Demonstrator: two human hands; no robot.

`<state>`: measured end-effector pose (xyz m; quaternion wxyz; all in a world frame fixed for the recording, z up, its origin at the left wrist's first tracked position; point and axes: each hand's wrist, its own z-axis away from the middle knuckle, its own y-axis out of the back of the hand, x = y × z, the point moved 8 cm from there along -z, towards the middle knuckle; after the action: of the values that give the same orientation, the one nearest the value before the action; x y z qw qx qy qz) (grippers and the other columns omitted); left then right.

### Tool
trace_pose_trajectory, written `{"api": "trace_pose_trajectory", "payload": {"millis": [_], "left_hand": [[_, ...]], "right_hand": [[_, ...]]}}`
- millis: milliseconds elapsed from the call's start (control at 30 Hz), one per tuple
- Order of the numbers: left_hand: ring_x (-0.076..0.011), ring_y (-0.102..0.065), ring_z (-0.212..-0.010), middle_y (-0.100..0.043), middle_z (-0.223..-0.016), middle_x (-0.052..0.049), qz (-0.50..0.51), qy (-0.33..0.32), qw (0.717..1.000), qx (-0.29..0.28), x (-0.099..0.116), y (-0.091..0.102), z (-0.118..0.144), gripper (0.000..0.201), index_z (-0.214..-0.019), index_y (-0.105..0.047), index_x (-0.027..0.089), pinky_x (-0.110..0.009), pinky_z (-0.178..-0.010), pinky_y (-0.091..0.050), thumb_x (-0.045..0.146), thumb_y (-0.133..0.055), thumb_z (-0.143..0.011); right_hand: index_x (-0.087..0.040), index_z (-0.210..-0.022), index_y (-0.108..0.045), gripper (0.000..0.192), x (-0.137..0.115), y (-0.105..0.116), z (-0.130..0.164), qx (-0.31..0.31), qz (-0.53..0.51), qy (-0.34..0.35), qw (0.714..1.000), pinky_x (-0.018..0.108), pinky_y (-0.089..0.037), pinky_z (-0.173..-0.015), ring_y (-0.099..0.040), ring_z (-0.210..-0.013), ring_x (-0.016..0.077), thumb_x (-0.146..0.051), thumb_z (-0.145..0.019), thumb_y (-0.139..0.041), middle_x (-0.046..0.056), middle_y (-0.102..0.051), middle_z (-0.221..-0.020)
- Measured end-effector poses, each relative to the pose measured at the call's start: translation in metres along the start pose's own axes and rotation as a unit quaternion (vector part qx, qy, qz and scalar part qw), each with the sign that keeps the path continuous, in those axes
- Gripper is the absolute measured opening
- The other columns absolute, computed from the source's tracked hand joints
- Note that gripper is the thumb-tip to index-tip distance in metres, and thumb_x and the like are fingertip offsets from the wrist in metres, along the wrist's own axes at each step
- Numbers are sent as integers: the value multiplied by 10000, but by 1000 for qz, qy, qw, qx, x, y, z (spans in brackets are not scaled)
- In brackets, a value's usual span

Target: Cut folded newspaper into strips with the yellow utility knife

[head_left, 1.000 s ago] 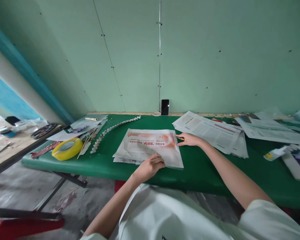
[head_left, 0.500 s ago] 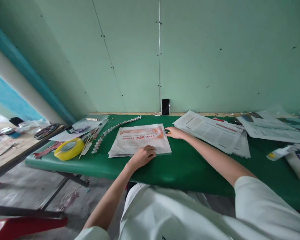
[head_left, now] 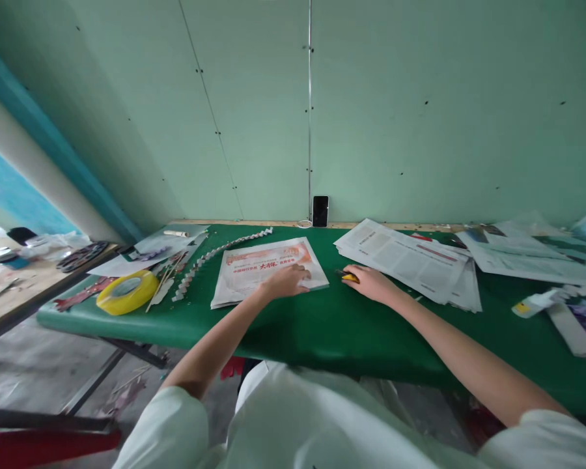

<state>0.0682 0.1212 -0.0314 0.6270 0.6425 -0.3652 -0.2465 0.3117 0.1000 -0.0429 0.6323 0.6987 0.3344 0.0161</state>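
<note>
Newspaper stack [head_left: 234, 280] lies flat on green tabletop [head_left: 293, 332], printed side up, orange-red banner across top sheet. Left hand [head_left: 284, 281] palm down on the stack's right part, fingers loosely apart, not gripping. Right hand [head_left: 371, 284] just right of the stack, fingers closed around a small yellow knife [head_left: 350, 277], dark tip pointing toward the stack; knife apart from the paper. Left of stack: folded paper strip [head_left: 195, 268] near, then thin sticks [head_left: 164, 280] and yellow tape roll [head_left: 127, 307]. Behind stack: phone [head_left: 321, 212] upright against wall [head_left: 395, 117]. Right of stack: loose newspaper sheets [head_left: 405, 260], overlapping; farther right, white bottle [head_left: 537, 303].
</note>
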Motion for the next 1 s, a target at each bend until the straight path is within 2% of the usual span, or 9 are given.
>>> {"api": "trace_pose_trajectory", "payload": {"millis": [67, 133, 200, 267, 333, 433, 567, 800, 1000], "left_hand": [[-293, -745, -1188, -800, -1262, -91, 33, -10, 999, -9, -5, 2, -22, 339, -1282, -781, 227, -377, -1081, -551, 431, -769, -1012], [-292, -733, -1245, -797, -1313, -99, 57, -29, 998, 8, -5, 5, -40, 341, -1302, -786, 225, -390, -1140, -525, 439, -723, -1043], [-310, -672, -1379, -744, -1452, -119, 67, -54, 996, 19, -4, 4, -52, 464, -1400, -752, 226, -421, -1237, -461, 480, -769, -1013], [-341, -586, -1497, -656, -1587, -135, 72, -66, 995, 7, -3, -6, -56, 653, -1493, -702, 235, -462, -1301, -403, 541, -853, -936], [-358, -528, -1556, -585, -1664, -137, 79, -59, 995, -7, -5, -18, -54, 719, -1523, -684, 244, -491, -1328, -375, 576, -869, -912], [-355, -521, -1564, -565, -1681, -137, 91, -44, 995, -2, -11, -30, -48, 671, -1509, -694, 242, -495, -1341, -360, 566, -844, -941], [-320, -585, -1493, -617, -1626, -116, 109, -55, 992, 37, -9, -32, -44, 589, -1458, -724, 253, -454, -1317, -393, 529, -844, -952], [-301, -715, -1261, -738, -1413, -74, 74, -87, 986, 121, 7, -20, -41, 430, -1319, -789, 254, -404, -1204, -501, 509, -819, -974], [-312, -658, -1367, -740, -1424, -86, 24, -110, 986, 122, 13, -18, -42, 411, -1306, -762, 252, -439, -1289, -419, 522, -771, -996]], "right_hand": [[-261, -1306, -710, 335, -2, -1, 7, 16, 40, 13, 999, 389, -579, -677, -767, -828, 312, -459, -1084, -558, 117, -811, -1056], [-258, -1303, -717, 321, -6, -2, 10, 26, 66, 28, 997, 401, -592, -686, -771, -842, 319, -426, -1092, -544, 126, -810, -1060], [-264, -1267, -733, 297, -9, -5, 11, 25, 72, 41, 996, 408, -609, -736, -774, -911, 317, -399, -1099, -528, 131, -794, -1123], [-268, -1224, -746, 282, -12, -9, 9, 7, 64, 43, 997, 405, -616, -771, -769, -957, 308, -382, -1105, -518, 126, -772, -1162], [-276, -1231, -751, 275, -13, -16, 8, -23, 45, 35, 998, 396, -617, -777, -767, -984, 303, -391, -1103, -536, 117, -760, -1189], [-291, -1340, -740, 316, -15, -24, 4, -42, 16, 27, 999, 402, -624, -836, -762, -1083, 318, -405, -1091, -582, 113, -757, -1271], [-296, -1456, -724, 403, -16, -30, -3, -32, 12, 21, 999, 418, -622, -900, -759, -1126, 328, -408, -1095, -585, 124, -766, -1305], [-307, -1403, -767, 368, -10, -33, -9, -28, -26, 18, 999, 424, -622, -952, -762, -1180, 324, -401, -1085, -607, 99, -781, -1363], [-304, -1407, -761, 364, -9, -35, -9, -26, -15, 19, 999, 431, -617, -989, -757, -1216, 327, -365, -1078, -618, 101, -781, -1375]]}}
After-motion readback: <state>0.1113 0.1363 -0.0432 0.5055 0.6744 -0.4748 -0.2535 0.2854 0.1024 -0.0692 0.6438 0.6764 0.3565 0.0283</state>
